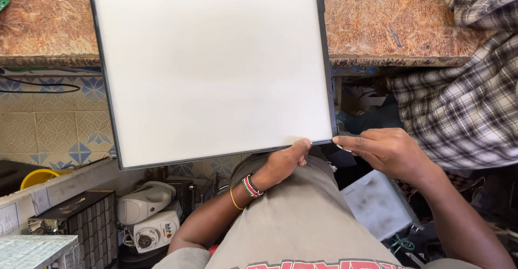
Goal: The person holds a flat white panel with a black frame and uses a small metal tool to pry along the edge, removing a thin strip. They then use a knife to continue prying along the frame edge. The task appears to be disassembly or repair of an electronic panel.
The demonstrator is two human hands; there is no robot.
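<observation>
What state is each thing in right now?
White panel: tilted, far end on the wooden bench, near edge held up.
Left hand: closed grip on the panel's near edge.
Right hand: fingertips pinching the panel's near right corner.
Bracelets: worn on the left wrist.

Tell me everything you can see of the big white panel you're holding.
The white panel is a large flat rectangle with a matte, blank white face and a thin dark frame along its edges. Its top runs out of view. It extends over the worn wooden bench and overhangs towards the person. The left hand grips its near edge from below, thumb on the rim; the right hand pinches the near right corner.
</observation>
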